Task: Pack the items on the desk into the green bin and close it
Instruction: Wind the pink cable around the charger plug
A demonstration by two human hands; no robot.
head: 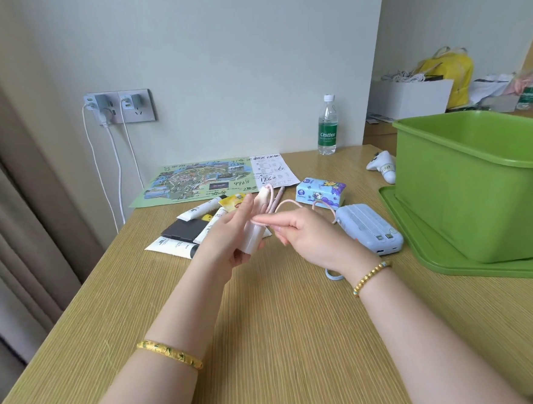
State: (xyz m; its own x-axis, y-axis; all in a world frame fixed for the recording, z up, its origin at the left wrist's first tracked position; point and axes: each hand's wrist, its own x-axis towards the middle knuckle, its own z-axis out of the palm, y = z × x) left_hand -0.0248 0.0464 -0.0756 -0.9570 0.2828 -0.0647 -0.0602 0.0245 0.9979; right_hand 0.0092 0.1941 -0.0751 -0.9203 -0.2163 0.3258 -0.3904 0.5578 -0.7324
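Two hands' grip: left (229, 232) holding charger (251, 239), right (305, 230) pinching cable (286, 204), green bin (478, 187) open

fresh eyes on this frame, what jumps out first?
The green bin dominates the right side, open, standing on its green lid on the desk. At centre, the left hand holds a white charger plug while the right hand pinches its pink cable. Behind them lie a pale blue power bank, a tissue pack and several tubes.
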